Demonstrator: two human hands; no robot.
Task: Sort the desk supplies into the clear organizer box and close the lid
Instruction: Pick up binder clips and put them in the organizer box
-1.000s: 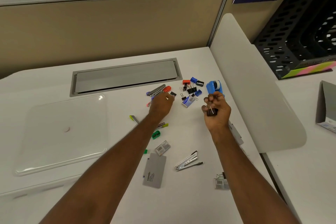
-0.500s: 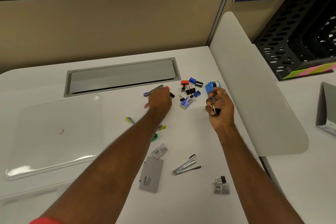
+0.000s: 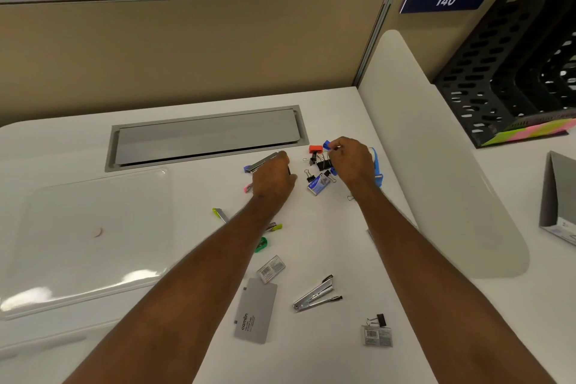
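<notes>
The clear organizer box lies flat at the left of the desk with its lid down. My left hand rests knuckles up, fingers curled, beside a grey and blue stapler; what its fingers cover is hidden. My right hand is over the pile of binder clips, pinching at a blue one, and a wire loop peeks out under the wrist. A blue tape dispenser sits just right of that hand. A blue staple box lies between the hands.
Nearer me lie a silver stapler, a grey camlin case, two small staple boxes, a green sharpener and yellow-green pieces. A grey cable hatch sits behind, a white divider on the right.
My right hand, which held a black binder clip raised above the desk, has dropped forward and left onto the clip pile. My left hand has edged forward to the grey stapler.
</notes>
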